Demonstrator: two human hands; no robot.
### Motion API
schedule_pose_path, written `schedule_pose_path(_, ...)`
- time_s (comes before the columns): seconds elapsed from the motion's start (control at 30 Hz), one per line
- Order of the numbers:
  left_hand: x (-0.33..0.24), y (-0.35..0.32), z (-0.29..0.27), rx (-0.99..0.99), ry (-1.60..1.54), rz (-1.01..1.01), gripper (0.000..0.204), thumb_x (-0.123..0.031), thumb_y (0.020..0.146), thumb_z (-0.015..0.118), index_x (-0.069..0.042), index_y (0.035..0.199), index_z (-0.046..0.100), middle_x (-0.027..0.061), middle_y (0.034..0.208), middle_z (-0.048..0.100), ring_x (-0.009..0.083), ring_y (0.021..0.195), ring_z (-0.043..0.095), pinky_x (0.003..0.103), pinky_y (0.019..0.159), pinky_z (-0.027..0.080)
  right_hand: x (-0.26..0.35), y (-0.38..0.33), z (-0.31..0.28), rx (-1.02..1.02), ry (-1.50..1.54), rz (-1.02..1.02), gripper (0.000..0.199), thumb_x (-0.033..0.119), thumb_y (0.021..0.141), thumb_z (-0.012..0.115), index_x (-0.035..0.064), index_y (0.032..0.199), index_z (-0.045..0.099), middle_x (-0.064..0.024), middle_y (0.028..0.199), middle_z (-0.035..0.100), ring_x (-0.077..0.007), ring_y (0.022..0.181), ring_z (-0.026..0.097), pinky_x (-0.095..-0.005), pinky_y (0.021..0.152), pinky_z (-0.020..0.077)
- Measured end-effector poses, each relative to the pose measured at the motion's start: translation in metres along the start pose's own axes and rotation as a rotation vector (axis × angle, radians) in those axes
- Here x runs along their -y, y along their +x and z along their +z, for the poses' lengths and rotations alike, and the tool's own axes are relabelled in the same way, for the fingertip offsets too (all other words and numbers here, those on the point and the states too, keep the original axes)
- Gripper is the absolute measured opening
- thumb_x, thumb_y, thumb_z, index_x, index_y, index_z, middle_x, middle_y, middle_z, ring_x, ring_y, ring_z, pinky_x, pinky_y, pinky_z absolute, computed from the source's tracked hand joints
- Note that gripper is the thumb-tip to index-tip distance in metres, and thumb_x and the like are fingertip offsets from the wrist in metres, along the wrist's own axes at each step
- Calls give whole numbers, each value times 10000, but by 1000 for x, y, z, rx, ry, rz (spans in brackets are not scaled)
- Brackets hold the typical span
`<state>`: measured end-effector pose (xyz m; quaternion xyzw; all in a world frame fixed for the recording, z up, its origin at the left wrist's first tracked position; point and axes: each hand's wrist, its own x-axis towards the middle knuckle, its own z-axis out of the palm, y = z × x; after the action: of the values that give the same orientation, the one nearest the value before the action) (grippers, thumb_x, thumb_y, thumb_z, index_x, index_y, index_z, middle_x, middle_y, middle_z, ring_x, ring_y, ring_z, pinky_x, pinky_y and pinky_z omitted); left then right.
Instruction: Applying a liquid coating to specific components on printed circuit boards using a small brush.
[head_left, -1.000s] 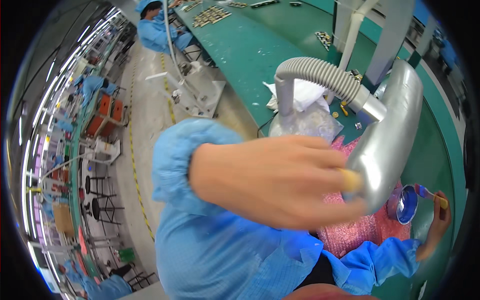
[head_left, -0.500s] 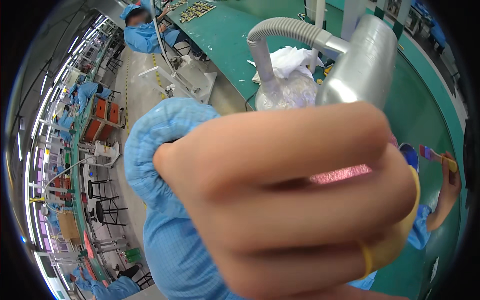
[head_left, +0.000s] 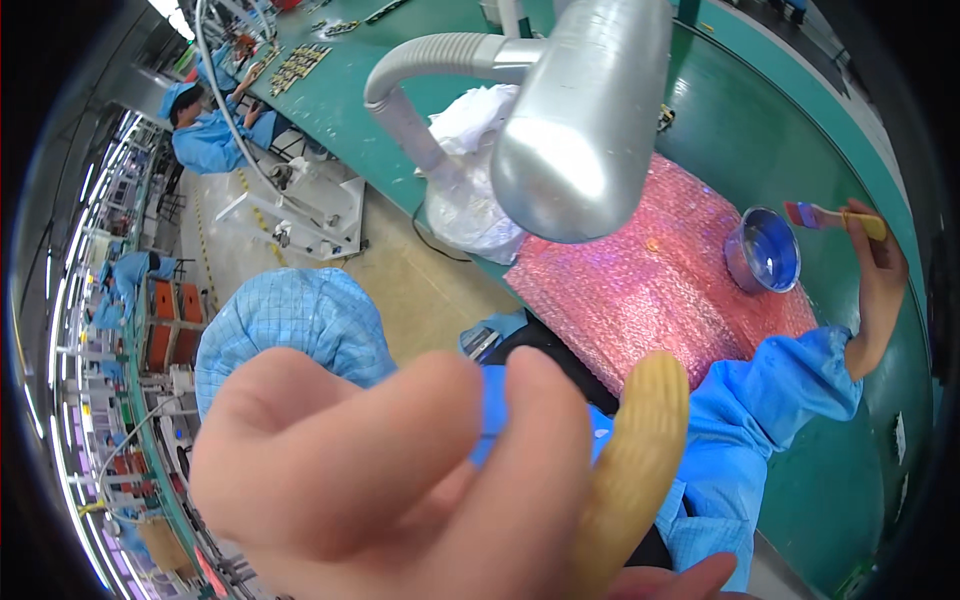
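Note:
My left hand (head_left: 400, 470) fills the lower middle, very close and partly blurred. Its fingers are loosely bent and apart, one wearing a yellow finger cot (head_left: 640, 440); nothing shows between them. At the far right, my right hand (head_left: 878, 262) grips the yellow handle of a small brush (head_left: 832, 217) with reddish-purple bristles pointing left. Just left of the brush, a shiny metal cup (head_left: 740, 262), blue inside, sits tilted in view on a sheet of pink bubble wrap (head_left: 620, 290). The brush is apart from the cup.
A silver cylindrical hood (head_left: 590, 130) on a grey flexible hose (head_left: 440, 60) hangs over the green table (head_left: 800, 130). Beside it is a clear plastic bag (head_left: 470, 215) with white material. At the far left a person in blue (head_left: 210, 140) sits near small parts (head_left: 298, 68).
My left hand has dropped and moved left from before the view, its fingers spreading, uncovering the bubble wrap and cup. The whole view has shifted; my right hand still holds the brush.

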<state>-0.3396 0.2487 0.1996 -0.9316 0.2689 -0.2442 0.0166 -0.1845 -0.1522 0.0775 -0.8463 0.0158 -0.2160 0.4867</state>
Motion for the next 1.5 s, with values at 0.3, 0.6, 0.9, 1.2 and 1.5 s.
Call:
schedule_pose_path(0.3, -5, 34, 75, -375, -388, 437, 263, -230, 770, 613, -133, 1006, 678, 42, 850, 590, 179, 637, 501, 268, 517, 413, 12, -7, -2, -54, -6, -28, 264, 171, 898, 659, 23, 1117, 661, -59, 988, 671, -112, 958, 608, -227, 875, 435)
schedule_pose_path(0.6, -17, 97, 221, 203, -856, 519, 363, -180, 802, 608, -36, 1135, 613, 147, 991, 641, 304, 871, 617, 410, 758, 495, -10, -3, -11, -67, 8, -22, 251, 160, 893, 660, 21, 1102, 662, -58, 979, 670, -120, 935, 609, -228, 860, 437)
schedule_pose_path(0.9, 25, 225, 442, 82, -340, -188, 591, -372, 770, 652, -59, 1252, 516, 309, 1248, 467, 467, 1143, 468, 502, 949, 419, -15, 5, -11, -4, 2, 12, 223, 159, 894, 651, 14, 1062, 662, -56, 945, 676, -113, 895, 613, -232, 817, 455)
schedule_pose_path(1.2, 44, 273, 484, 335, -217, -400, 759, -640, 758, 592, -81, 1268, 535, 320, 1297, 471, 514, 1192, 432, 547, 991, 370, -15, 8, -9, -5, -26, 17, 214, 137, 851, 677, -3, 1012, 665, -57, 906, 678, -120, 848, 624, -267, 798, 483)
schedule_pose_path(1.5, 43, 291, 482, 407, -295, -410, 645, -532, 688, 700, -82, 1142, 612, 281, 1215, 524, 447, 1132, 494, 507, 938, 408, -34, 21, -1, 164, -29, 69, 204, 111, 818, 693, -20, 969, 655, -61, 886, 668, -127, 811, 631, -268, 755, 505)
